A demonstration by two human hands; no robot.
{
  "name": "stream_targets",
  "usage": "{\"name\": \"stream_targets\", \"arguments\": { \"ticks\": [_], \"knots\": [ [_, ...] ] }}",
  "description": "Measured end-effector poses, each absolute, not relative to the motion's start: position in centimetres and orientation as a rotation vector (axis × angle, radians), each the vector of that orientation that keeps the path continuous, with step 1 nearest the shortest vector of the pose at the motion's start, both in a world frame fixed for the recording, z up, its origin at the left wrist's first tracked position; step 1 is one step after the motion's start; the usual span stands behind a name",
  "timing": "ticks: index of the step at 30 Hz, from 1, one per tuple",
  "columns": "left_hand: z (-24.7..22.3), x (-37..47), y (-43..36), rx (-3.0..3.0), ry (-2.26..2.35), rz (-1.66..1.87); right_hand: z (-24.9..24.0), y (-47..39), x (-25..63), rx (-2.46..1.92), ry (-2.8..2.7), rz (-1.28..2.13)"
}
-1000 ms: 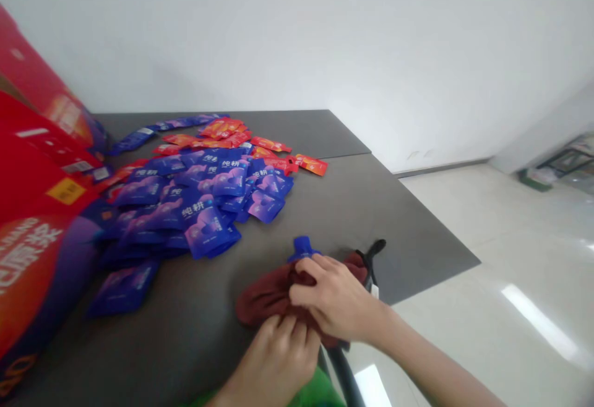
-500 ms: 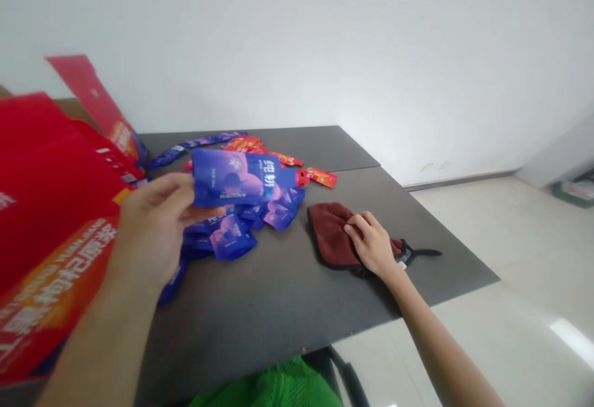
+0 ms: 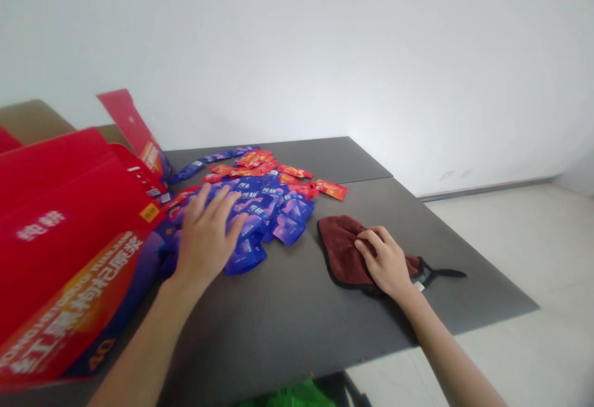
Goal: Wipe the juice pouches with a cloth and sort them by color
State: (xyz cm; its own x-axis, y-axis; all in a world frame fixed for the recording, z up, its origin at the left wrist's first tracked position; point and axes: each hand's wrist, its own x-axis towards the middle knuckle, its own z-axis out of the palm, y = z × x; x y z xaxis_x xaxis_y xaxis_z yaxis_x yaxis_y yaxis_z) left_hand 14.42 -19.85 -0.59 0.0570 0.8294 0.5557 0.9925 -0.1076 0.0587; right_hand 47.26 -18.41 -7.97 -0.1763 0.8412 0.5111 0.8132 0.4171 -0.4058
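Observation:
My left hand [image 3: 208, 227] is over the near left side of a heap of blue and purple sachets [image 3: 283, 212], its fingers spread and nothing gripped. Whether its fingertips touch the sachets I cannot tell. Behind the blue ones lie red and orange sachets [image 3: 255, 159]. On the right, my right hand [image 3: 384, 255] has its fingers closed on a brown cloth [image 3: 341, 249] with black edging, which rests on the table. A black strap [image 3: 448, 273] sticks out from the cloth's right end.
Large red printed boxes [image 3: 55, 197] fill the left side, with brown cardboard [image 3: 34, 121] behind them. The grey table [image 3: 278, 326] meets a white wall [image 3: 325, 48] at the back. Something green [image 3: 297, 394] shows below the front edge.
My left hand has let go of the blue sachet it held up, and its fingers have spread over the heap. My right hand stays on the cloth. The view has shifted slightly.

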Motion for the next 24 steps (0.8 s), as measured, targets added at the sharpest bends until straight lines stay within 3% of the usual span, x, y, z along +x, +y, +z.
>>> {"name": "stream_targets", "arguments": {
  "ticks": [5, 10, 15, 20, 24],
  "knots": [
    [-5.2, 14.5, -13.0, -2.338, -1.913, -0.394, -8.1, -18.6, 47.5, -1.402, -1.972, 0.076],
    [-7.6, 14.1, -12.0, -2.31, -1.996, -0.425, -8.4, -18.8, 47.5, -1.395, -1.989, 0.068],
    [-4.2, 13.5, -10.9, -2.246, -1.973, -0.518, -8.6, -19.1, 47.7, -1.354, -1.968, -0.006],
    [0.9, 8.3, -3.9, -2.074, -2.197, -0.436, -8.8, -19.3, 48.2, -1.323, -1.915, -0.11],
    [2.3, 3.2, 1.1, -2.018, -2.284, -0.381, -8.5, -19.1, 49.2, -1.35, -1.878, -0.201]
  ]
}}
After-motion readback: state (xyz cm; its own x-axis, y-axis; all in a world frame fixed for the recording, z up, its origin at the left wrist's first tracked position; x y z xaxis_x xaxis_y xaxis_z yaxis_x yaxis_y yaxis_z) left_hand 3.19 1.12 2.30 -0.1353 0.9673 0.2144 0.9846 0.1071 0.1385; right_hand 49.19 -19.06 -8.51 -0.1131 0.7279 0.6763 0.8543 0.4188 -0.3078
